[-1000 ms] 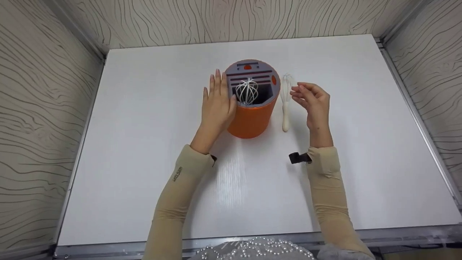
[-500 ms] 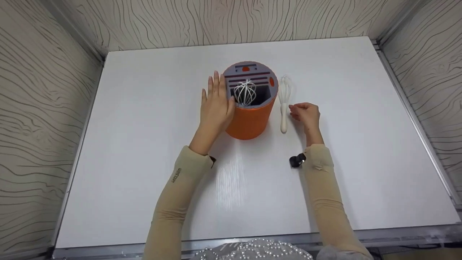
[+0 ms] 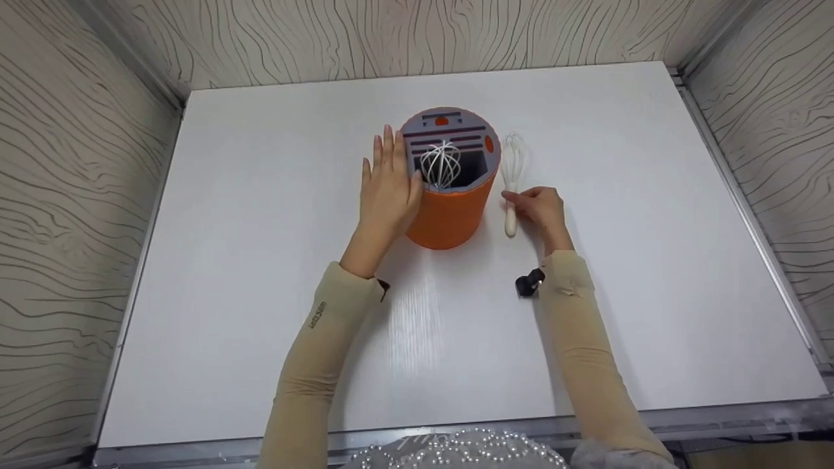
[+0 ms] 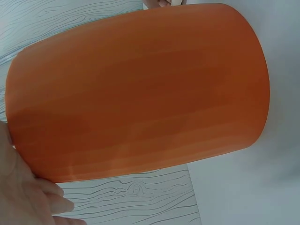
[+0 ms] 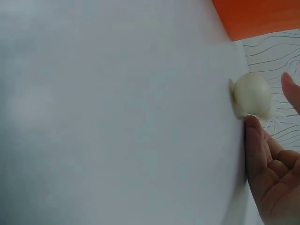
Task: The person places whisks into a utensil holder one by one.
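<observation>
An orange cylindrical utensil holder (image 3: 449, 218) with a grey slotted top stands upright on the table. My left hand (image 3: 388, 202) rests along its left side near the rim, fingers straight and thumb at the front edge. A wire whisk (image 3: 440, 166) sticks up from the holder's large opening, its lower part hidden inside. To the right of the holder lies a second whisk with a pale handle (image 3: 510, 227), wires pointing away from me. My right hand (image 3: 542, 212) is at that handle. In the right wrist view a fingertip meets the handle's side, while the thumb (image 5: 290, 89) stands apart from it.
The white table (image 3: 247, 260) is bordered by wood-grain panels (image 3: 417, 39) at the back and both sides. A metal rail (image 3: 215, 449) runs along the near edge. A small black camera (image 3: 529, 283) sits at the right wrist.
My right hand has come down toward me from beside the wires, then left to the lying whisk's handle. The left hand stays on the holder.
</observation>
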A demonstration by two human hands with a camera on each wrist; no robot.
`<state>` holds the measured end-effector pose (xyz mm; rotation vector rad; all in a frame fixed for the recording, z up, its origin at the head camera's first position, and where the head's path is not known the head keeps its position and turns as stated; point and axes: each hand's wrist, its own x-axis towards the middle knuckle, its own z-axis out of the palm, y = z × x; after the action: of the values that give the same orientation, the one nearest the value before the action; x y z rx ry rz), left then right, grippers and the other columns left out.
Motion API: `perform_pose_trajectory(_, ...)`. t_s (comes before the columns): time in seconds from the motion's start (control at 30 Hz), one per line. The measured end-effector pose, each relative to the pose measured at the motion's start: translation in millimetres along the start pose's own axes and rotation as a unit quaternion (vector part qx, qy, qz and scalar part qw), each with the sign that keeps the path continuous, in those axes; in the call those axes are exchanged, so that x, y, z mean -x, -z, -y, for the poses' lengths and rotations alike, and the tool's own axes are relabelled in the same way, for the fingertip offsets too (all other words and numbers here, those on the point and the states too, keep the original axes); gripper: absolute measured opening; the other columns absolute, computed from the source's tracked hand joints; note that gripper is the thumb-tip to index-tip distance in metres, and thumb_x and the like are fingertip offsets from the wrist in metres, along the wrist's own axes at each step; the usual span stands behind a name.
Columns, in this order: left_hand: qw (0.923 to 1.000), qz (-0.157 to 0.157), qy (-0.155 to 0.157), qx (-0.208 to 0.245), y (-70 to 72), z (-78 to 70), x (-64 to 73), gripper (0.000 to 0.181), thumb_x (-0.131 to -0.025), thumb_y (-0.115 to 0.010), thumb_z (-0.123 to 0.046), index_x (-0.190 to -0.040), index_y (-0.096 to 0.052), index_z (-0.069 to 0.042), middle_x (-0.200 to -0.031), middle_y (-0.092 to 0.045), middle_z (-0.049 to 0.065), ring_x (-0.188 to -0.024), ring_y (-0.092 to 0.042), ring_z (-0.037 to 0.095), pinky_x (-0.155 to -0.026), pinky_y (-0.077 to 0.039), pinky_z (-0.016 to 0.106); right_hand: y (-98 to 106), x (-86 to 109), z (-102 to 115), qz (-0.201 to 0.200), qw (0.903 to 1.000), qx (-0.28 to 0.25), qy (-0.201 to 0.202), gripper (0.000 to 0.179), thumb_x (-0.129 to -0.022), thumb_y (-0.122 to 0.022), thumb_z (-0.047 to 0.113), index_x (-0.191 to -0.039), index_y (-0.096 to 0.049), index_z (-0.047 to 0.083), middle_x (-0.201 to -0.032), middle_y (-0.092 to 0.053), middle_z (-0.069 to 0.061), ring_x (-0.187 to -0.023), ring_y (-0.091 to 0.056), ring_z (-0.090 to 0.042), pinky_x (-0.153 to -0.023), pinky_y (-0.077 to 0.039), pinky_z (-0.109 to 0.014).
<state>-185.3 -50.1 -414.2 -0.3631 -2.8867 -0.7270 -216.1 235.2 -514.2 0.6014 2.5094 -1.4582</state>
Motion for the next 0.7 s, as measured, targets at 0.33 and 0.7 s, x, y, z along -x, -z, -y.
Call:
perform_pose_trajectory(0.33,0.9999,0.008,0.010,-0.001,1.5,-0.3,-1.4,0.064,-0.096,-0.034,-0.028,-0.150,-0.014,0.001,-0.157,-0.007,0.015,-0.144,-0.005,0.030,-0.111,-0.013,0.052,-4.5,0.3,3.4,0.002,0.9990,0.044,0.006,0.044,-0.078,-0.076,0.027,-0.106,-0.063,-0.004,-0.090,-0.060,-0.005,-0.070,-0.053,-0.007,-0.063,-0.043,-0.019)
perform_pose_trajectory(0.7,0.9999,0.010,0.011,0.002,1.4,-0.6,-0.7,0.065,-0.096,-0.033,-0.029,-0.150,-0.013,0.000,-0.157,-0.006,0.014,-0.144,-0.003,0.030,-0.111,-0.011,0.051,2.5,-5.0,-5.8,0.025,0.9990,-0.030,-0.019,0.035,-0.080,-0.074,0.019,-0.104,-0.062,-0.003,-0.079,-0.059,0.003,-0.069,-0.055,-0.006,-0.069,-0.044,-0.021)
